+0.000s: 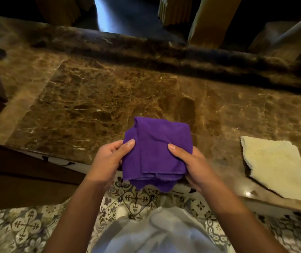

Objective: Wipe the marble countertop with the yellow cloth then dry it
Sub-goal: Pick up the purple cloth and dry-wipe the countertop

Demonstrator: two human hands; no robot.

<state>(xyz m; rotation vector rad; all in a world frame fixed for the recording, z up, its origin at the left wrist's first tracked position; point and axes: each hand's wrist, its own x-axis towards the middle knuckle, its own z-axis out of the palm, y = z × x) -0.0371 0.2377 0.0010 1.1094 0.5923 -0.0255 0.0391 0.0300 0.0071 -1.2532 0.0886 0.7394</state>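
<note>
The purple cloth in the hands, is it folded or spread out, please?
Folded: the purple cloth shows stacked layered edges at its near side, held between both hands.

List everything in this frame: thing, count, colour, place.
marble countertop: 1, brown with pale veins, spans the middle of the view
purple cloth: 1, purple, folded, held over the counter's near edge
yellow cloth: 1, pale yellow, flat on the counter at near right
patterned floor tiles: many, grey and white, below the counter
wooden posts: several, tan, beyond the far edge
left hand: 1, grips the purple cloth's left side
right hand: 1, grips its right side
</note>
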